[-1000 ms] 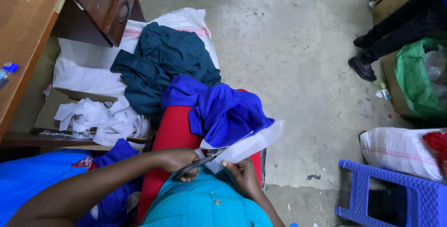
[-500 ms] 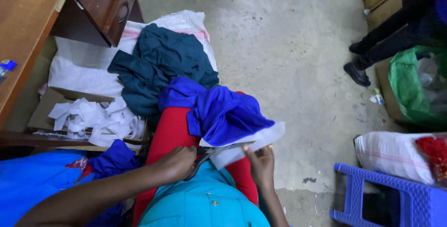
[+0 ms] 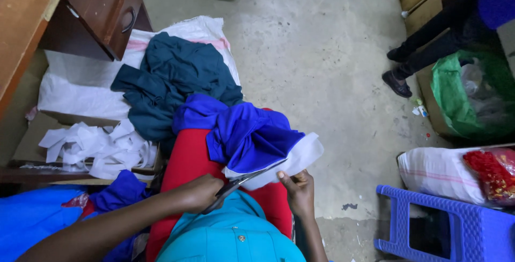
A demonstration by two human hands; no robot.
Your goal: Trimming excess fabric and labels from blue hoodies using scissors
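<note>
My left hand [image 3: 201, 192] grips a pair of scissors [image 3: 248, 179] whose blades lie along the edge of a white piece of cloth [image 3: 292, 160]. My right hand [image 3: 299, 191] pinches the near edge of that white cloth. A royal-blue garment [image 3: 244, 133] is bunched over my lap, on top of my red skirt [image 3: 188, 160]. Further away, a dark teal garment [image 3: 171, 79] lies heaped on a white sack [image 3: 80, 90] on the floor.
White fabric strips [image 3: 96, 146] fill a cardboard box at left, beside a wooden desk with a drawer [image 3: 102, 9]. A blue plastic stool [image 3: 445, 230], a white sack [image 3: 434, 173] and a green bag [image 3: 466, 95] sit at right. Another person's legs [image 3: 429, 47] stand at upper right.
The scissors have advanced along the white cloth's edge. My right hand shifted rightward to hold the cloth nearer its edge. The view moved slightly, and the other person's feet shifted.
</note>
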